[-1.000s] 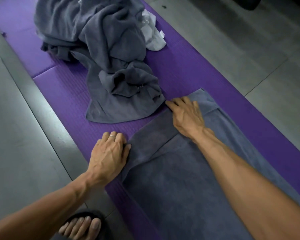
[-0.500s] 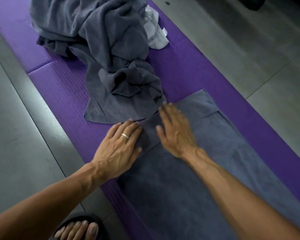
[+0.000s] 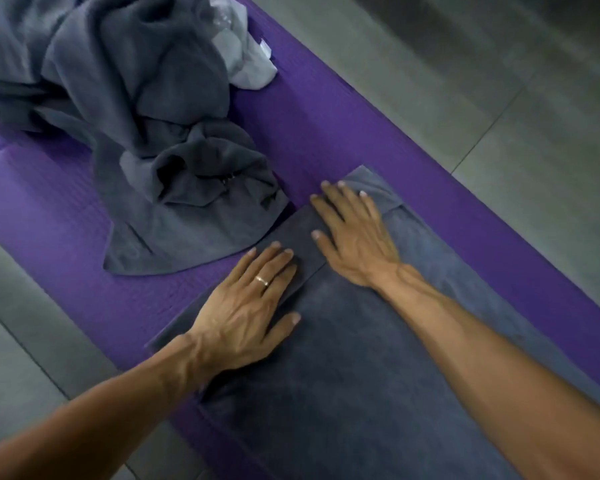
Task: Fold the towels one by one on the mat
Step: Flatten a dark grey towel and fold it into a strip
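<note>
While both palms lie flat with fingers spread and straight, the left hand (image 3: 246,306) and the right hand (image 3: 355,237) press side by side on the far end of the grey towel (image 3: 343,393), which is spread lengthwise along the purple mat (image 3: 66,209). It looks soft, limp and light, a cloth that will sag and wrinkle unless smoothed, so the far edge or its corners seem the best places to pinch for the next fold. Just beyond, touching that end, waits a crumpled pile of towels (image 3: 136,116), with a white cloth (image 3: 246,60) beside it.
</note>
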{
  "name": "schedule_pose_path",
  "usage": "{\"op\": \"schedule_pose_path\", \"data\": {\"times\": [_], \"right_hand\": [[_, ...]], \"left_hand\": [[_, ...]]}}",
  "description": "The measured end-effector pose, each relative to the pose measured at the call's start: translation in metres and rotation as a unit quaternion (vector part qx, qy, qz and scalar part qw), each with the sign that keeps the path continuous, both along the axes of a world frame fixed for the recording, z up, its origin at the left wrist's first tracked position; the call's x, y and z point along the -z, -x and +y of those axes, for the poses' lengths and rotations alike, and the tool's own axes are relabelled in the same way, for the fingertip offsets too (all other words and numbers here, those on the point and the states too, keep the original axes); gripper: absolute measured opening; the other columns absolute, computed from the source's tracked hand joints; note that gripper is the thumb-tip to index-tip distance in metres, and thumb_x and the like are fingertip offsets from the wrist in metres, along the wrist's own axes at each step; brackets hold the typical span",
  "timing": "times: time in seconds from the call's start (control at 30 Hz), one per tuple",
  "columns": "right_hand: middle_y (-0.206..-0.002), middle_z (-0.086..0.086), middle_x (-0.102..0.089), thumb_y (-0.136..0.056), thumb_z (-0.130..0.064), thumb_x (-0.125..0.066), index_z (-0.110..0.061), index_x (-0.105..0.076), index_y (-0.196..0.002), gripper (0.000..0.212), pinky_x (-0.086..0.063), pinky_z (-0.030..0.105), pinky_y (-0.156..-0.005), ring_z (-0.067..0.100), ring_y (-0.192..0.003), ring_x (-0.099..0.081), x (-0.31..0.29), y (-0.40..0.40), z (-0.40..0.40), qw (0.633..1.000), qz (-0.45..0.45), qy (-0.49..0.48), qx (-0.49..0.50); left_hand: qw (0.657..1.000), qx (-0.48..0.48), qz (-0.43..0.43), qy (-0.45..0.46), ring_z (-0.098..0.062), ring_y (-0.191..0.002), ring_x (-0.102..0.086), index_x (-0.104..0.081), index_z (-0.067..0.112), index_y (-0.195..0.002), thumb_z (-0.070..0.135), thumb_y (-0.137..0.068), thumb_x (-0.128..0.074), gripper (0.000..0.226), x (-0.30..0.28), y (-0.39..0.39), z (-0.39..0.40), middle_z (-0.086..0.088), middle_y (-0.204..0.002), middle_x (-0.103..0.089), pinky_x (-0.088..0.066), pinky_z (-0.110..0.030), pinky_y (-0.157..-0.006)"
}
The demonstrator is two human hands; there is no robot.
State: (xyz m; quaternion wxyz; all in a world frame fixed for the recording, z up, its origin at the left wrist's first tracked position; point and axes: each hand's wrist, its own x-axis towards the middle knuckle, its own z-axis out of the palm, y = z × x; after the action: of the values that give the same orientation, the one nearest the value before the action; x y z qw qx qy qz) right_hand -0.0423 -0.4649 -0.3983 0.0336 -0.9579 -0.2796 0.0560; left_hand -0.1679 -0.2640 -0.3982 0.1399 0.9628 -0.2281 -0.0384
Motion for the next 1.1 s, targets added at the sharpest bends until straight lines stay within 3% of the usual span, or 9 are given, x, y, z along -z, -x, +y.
{"op": "schedule_pose_path", "data": {"times": [0.17,0.27,0.4,0.5,0.67,0.83,0.97,1.03,1.1], "right_hand": [[-0.163,-0.002,-0.011,-0.099,-0.052,-0.025,-0.031,-0.025,-0.152,0.057,-0.001,0.051,-0.12,0.016,-0.15,-0.004,0.006,-0.019,-0.048,0.997,0.047,0.026,0.058],[-0.163,-0.003,-0.009,-0.101,-0.049,-0.027,-0.032,-0.02,-0.153,0.055,0.005,0.05,-0.12,0.016,-0.15,-0.001,-0.004,-0.035,-0.064,0.983,0.039,0.028,0.178],[-0.163,-0.006,-0.002,-0.1,-0.054,-0.025,-0.031,-0.008,-0.155,0.062,0.003,0.053,-0.119,0.015,-0.15,0.003,-0.005,-0.021,-0.048,0.993,0.052,0.03,0.105],[-0.162,-0.008,0.009,-0.099,-0.058,-0.017,-0.035,0.0,-0.154,0.062,0.009,0.055,-0.118,0.016,-0.149,0.01,-0.003,-0.036,-0.054,0.97,0.092,0.055,0.217],[-0.161,0.008,-0.019,-0.103,-0.033,-0.032,-0.014,-0.029,-0.151,0.052,-0.012,0.049,-0.12,0.024,-0.149,-0.013,-0.016,0.004,-0.039,0.938,-0.025,-0.108,0.328],[-0.146,0.012,-0.045,-0.095,-0.039,-0.029,-0.01,-0.053,-0.133,0.054,-0.035,0.052,-0.108,0.032,-0.135,-0.042,-0.01,0.092,-0.096,0.894,-0.065,-0.072,0.438],[-0.163,0.001,-0.011,-0.096,-0.054,-0.015,-0.026,-0.019,-0.154,0.065,-0.013,0.054,-0.117,0.023,-0.149,-0.01,0.003,0.13,-0.158,0.89,0.052,0.042,0.45],[-0.164,-0.001,0.0,-0.099,-0.053,-0.018,-0.029,-0.008,-0.155,0.061,-0.004,0.053,-0.118,0.021,-0.15,0.0,0.001,0.133,-0.189,0.845,0.091,0.049,0.524],[-0.163,0.004,-0.004,-0.101,-0.049,-0.021,-0.025,-0.012,-0.155,0.06,-0.006,0.053,-0.118,0.025,-0.15,-0.003,-0.007,0.134,-0.204,0.82,0.092,0.056,0.562]], "left_hand": [[0.996,0.033,0.038,-0.07,-0.029,-0.148,-0.013,-0.031,0.006,-0.149,0.066,-0.091,-0.03,0.083,0.013,-0.016,-0.019,-0.015,-0.157,-0.024,-0.012,-0.048,-0.119],[0.997,0.041,0.026,-0.063,-0.028,-0.147,-0.016,-0.036,0.01,-0.148,0.069,-0.087,-0.035,0.085,0.011,-0.014,-0.017,-0.013,-0.156,-0.029,-0.014,-0.049,-0.118],[0.997,0.042,0.026,-0.056,-0.029,-0.146,-0.021,-0.042,0.01,-0.144,0.071,-0.084,-0.038,0.086,0.01,-0.016,-0.018,-0.012,-0.153,-0.034,-0.013,-0.049,-0.118],[0.997,0.04,0.029,-0.053,-0.031,-0.145,-0.022,-0.041,0.008,-0.144,0.068,-0.084,-0.039,0.085,0.009,-0.015,-0.018,-0.014,-0.152,-0.034,-0.015,-0.053,-0.117],[0.993,0.115,-0.027,0.018,-0.032,-0.144,-0.024,-0.038,-0.003,-0.142,0.039,-0.091,-0.041,0.067,0.003,-0.023,-0.045,-0.017,-0.153,-0.032,-0.02,-0.056,-0.115],[0.982,0.187,-0.037,-0.003,-0.03,-0.147,-0.017,-0.028,0.002,-0.149,0.023,-0.095,-0.039,0.059,-0.003,-0.091,-0.135,-0.012,-0.158,-0.023,-0.013,-0.048,-0.119],[0.969,0.235,-0.006,-0.072,-0.03,-0.149,-0.002,-0.016,0.018,-0.154,0.057,-0.093,-0.015,0.072,0.012,-0.11,-0.184,-0.003,-0.162,-0.012,0.0,-0.056,-0.117],[0.966,0.236,-0.012,-0.108,-0.033,-0.148,0.004,-0.01,0.022,-0.154,0.07,-0.086,-0.009,0.084,0.019,-0.108,-0.19,-0.003,-0.162,-0.006,0.004,-0.061,-0.115],[0.964,0.236,-0.001,-0.123,-0.035,-0.147,0.006,-0.007,0.021,-0.154,0.074,-0.083,-0.014,0.088,0.019,-0.106,-0.192,-0.004,-0.162,-0.004,0.005,-0.064,-0.114]]}}
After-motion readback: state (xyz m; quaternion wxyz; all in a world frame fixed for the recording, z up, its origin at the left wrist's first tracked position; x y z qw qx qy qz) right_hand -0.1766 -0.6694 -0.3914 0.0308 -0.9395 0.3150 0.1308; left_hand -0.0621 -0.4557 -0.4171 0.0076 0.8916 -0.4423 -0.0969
